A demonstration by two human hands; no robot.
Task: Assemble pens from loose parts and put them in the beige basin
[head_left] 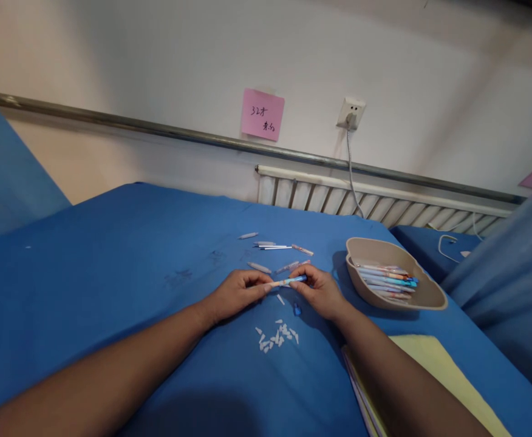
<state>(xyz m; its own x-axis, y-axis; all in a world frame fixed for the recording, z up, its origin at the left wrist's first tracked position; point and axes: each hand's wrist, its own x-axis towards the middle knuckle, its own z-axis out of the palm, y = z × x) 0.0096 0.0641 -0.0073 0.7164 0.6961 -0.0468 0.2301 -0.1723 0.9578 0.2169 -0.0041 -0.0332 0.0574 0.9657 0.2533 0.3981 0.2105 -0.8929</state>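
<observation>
Between my two hands a slim pen with a pale patterned barrel and a blue end is held level above the blue cloth. My left hand pinches its pale end, while the fingers of my right hand close round the blue end. Just below lie a small blue piece and a short white piece. Nearer to me is a loose cluster of small white tips. Beyond my hands lie several pen barrels and thin white refills.
A beige basin holding several pens stands to the right. A yellow pad lies under my right forearm. Behind are a radiator, a metal rail and a socket with a plugged-in cable.
</observation>
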